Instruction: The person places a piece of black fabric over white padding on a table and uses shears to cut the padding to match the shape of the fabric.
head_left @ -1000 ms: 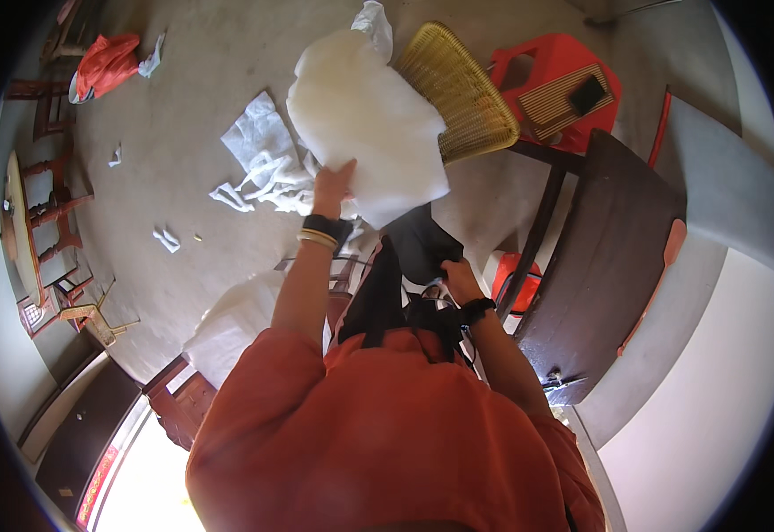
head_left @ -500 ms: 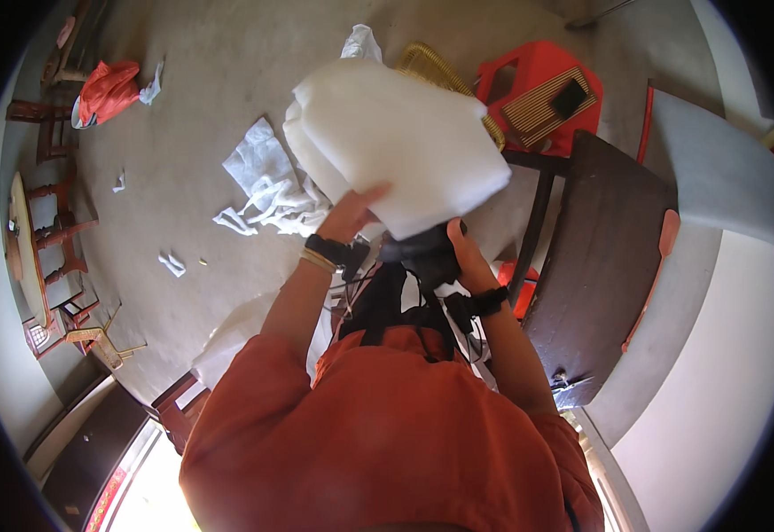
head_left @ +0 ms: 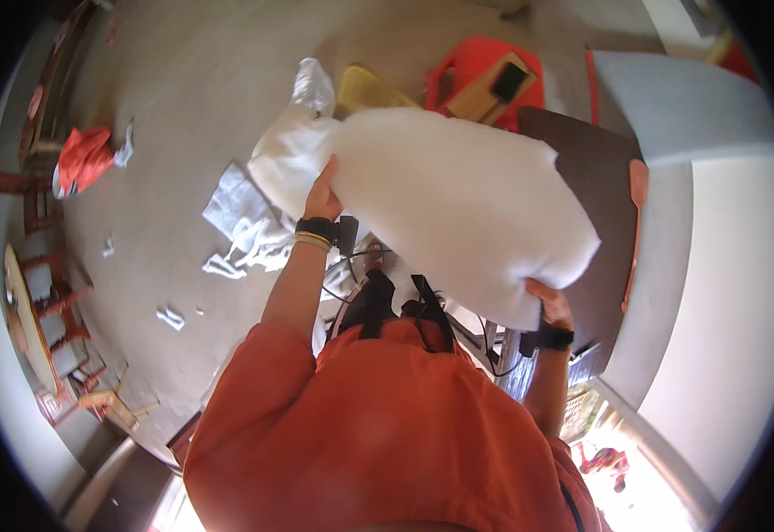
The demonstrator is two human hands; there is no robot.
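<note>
A thick, soft sheet of white padding (head_left: pixel 458 195) is stretched out between my two hands in front of my body. My left hand (head_left: pixel 323 191) grips its near left side, fingers pressed against the material. At the near right corner, my right hand (head_left: pixel 550 303) holds the padding, thumb on top, with the other fingers partly hidden. Left of my left hand, a looser part of the white material bulges out. Crumpled white cloth (head_left: pixel 258 232) lies on the floor below it, partly covered.
A dark brown bench (head_left: pixel 586 160) stands at my right, a reddish paddle-shaped thing (head_left: pixel 638 213) along its far side. Beyond the padding are a yellow basket (head_left: pixel 369 87) and a red plastic chair (head_left: pixel 533 93) bearing a slatted board. Wooden chairs (head_left: pixel 61 301) line the left wall.
My right hand has moved right and nearer to me, spreading the folded padding wider. My left hand has shifted slightly left and away from me. The view has turned a little.
</note>
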